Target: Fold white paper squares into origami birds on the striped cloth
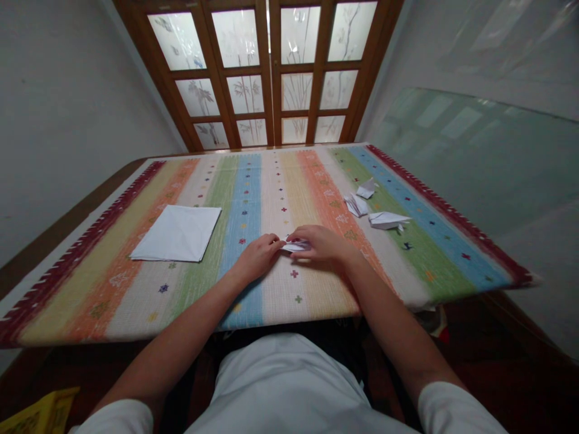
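The small folded white paper (296,246) is hard to make out because two hands cover much of it. I cannot tell if it touches the long striped cloth (277,271) below. The left hand (259,256) pinches its left end, finger and thumb together on it. The right hand (324,242) is closed around its right side, fingers on the far side and thumb on the near side. Some fingertips are hidden.

Left of the folded paper lies a flat pile of square white paper (181,235); I cannot count the sheets. Right of it and farther back are three pointy folded white paper shapes (388,220), their folds too small to see well.

The cloth has soft stripes with tiny crosses and flowers. Far behind the folded paper are brown wooden doors (265,66) with pale glass squares showing plants; their tops are cut off. Low and far left of it, a yellow thing (43,416) is cut off too.
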Motion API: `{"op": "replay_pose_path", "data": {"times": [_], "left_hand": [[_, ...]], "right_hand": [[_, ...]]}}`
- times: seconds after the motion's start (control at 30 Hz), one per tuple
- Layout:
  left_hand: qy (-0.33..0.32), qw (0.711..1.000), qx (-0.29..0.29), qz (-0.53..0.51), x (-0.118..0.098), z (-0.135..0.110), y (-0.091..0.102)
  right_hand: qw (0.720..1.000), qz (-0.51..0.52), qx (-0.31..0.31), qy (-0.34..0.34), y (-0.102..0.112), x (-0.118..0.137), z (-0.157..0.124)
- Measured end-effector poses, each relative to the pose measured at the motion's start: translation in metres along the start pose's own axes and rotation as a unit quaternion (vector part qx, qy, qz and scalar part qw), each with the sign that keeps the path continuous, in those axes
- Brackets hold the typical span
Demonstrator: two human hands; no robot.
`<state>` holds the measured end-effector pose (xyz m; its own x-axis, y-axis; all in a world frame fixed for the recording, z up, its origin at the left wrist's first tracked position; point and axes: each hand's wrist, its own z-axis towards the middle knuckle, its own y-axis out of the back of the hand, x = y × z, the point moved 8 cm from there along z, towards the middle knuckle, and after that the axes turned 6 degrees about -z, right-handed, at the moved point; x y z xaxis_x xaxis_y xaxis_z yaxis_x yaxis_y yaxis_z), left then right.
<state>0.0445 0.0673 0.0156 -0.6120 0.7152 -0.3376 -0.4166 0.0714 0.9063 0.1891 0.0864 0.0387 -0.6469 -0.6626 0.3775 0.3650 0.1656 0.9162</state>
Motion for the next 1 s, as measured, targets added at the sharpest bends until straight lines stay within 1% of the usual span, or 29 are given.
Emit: {"op": "replay_pose_path", "data": {"times": [0.13, 0.27, 0.37, 0.43, 0.53, 0.6, 0.7, 0.8, 0.87, 1.0], "left_hand": [[0.013, 0.999, -0.001, -0.043, -0.002, -0.001, 0.006], [0.048, 0.993, -0.013, -0.105, 0.005, 0.000, 0.012], [0.060, 0.986, -0.029, -0.151, 0.010, 0.000, 0.015], [0.064, 0.981, -0.048, -0.175, 0.012, -0.001, 0.019], [0.070, 0.974, -0.087, -0.199, 0.015, -0.003, 0.027], [0.078, 0.968, -0.101, -0.217, 0.016, -0.004, 0.031], [0.106, 0.956, -0.095, -0.256, 0.020, -0.004, 0.031], [0.146, 0.942, -0.080, -0.290, 0.026, -0.003, 0.028], [0.174, 0.935, -0.067, -0.301, 0.030, -0.003, 0.024], [0.212, 0.927, -0.049, -0.306, 0.034, -0.003, 0.017]], "right_hand": [[1.000, 0.019, 0.003, 0.016, 0.000, 0.001, -0.002], [0.998, 0.058, -0.004, 0.015, 0.001, 0.000, -0.004], [0.993, 0.119, -0.018, -0.016, 0.002, -0.010, -0.004], [0.990, 0.135, -0.025, -0.044, 0.003, -0.018, -0.003], [0.987, 0.147, -0.018, -0.069, 0.004, -0.026, -0.004], [0.982, 0.177, -0.009, -0.073, 0.006, -0.026, -0.005], [0.969, 0.236, 0.008, -0.077, 0.006, -0.023, -0.007], [0.956, 0.276, 0.035, -0.091, 0.001, -0.024, -0.008], [0.954, 0.279, 0.042, -0.102, -0.003, -0.028, -0.008], [0.962, 0.246, 0.035, -0.114, -0.010, -0.037, -0.006]]}}
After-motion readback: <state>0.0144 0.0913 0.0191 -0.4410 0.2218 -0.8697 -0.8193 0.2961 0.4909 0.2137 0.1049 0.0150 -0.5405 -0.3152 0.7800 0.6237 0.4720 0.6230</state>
